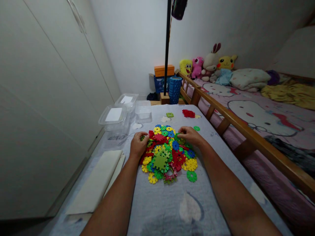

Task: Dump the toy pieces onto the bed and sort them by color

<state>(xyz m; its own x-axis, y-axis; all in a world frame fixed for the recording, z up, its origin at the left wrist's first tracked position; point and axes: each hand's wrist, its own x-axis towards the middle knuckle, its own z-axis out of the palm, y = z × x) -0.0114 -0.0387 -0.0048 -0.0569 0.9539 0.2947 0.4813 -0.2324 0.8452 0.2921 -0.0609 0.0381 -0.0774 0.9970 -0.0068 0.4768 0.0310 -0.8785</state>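
A mixed heap of plastic interlocking pieces lies on the cloth-covered table, with round notched discs and square toothed plates in red, yellow, green and blue. My left hand is at the heap's left edge, fingers curled around a green building piece that is partly hidden. On the opposite side, my right hand has its thumb and fingers pinched at a green building piece, mostly covered by the fingertips. A green disc lies at the heap's near right edge.
Clear lidded boxes and an open clear container stand at the back left. Red pieces and a green plate lie farther back. Folded white material lies left. A wooden bed rail borders the right.
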